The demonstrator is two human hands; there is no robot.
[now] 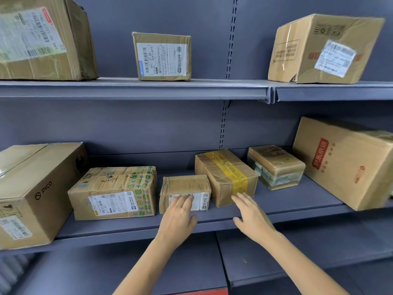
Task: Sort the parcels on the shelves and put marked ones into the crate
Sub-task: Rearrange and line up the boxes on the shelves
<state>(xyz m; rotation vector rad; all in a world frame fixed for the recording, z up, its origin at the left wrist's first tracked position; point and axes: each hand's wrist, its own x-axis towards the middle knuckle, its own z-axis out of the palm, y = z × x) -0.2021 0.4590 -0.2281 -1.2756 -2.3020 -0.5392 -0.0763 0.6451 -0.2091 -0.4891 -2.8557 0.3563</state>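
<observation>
Six parcels sat on the middle shelf (287, 211), the PICO box (32, 194) far left. Left hand (177, 218) lay flat-fingered against the small labelled parcel (185, 186); right hand (252, 216) hovered, fingers spread, beside the yellow-taped parcel (225, 175).

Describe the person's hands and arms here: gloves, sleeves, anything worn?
Both are bare. The left hand and right hand have no gloves, and no rings, watch or wristband are visible. The forearms are uncovered right down to the bottom edge of the picture, so no sleeve appears in view. No markers, straps, cables or tracking gear show on either arm.
</observation>
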